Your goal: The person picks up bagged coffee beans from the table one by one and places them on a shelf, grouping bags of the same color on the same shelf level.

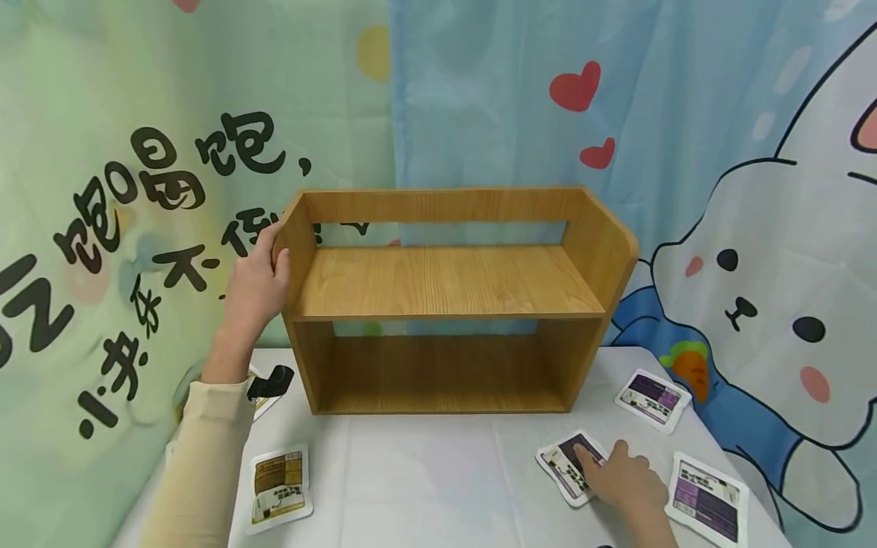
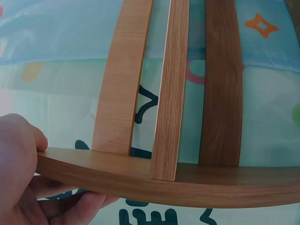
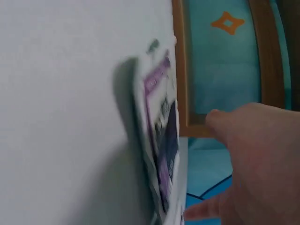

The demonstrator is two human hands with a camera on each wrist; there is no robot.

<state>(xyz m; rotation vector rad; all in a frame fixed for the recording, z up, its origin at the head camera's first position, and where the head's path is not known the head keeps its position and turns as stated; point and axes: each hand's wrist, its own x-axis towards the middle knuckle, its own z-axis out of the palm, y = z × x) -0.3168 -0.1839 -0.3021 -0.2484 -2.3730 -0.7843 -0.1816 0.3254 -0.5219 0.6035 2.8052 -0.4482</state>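
Note:
A two-tier wooden shelf (image 1: 445, 280) stands upright on a white-covered table. My left hand (image 1: 256, 285) grips the upper part of its left side panel; in the left wrist view the thumb lies on one face of the panel (image 2: 117, 176) and the fingers on the other. To the right in front of the shelf, my right hand (image 1: 626, 483) reaches over a white pouch with a purple label (image 1: 563, 466), its index finger extended over it. Whether the fingertip touches this pouch (image 3: 164, 136) is unclear. In the right wrist view the thumb and finger are spread apart.
Two more purple-labelled pouches lie at the right, one farther back (image 1: 654, 399) and one near the right edge (image 1: 709, 498). A brown-labelled pouch (image 1: 279, 489) lies at the front left; another pouch is partly hidden behind the left wrist. Printed curtains (image 1: 473, 91) hang behind the table.

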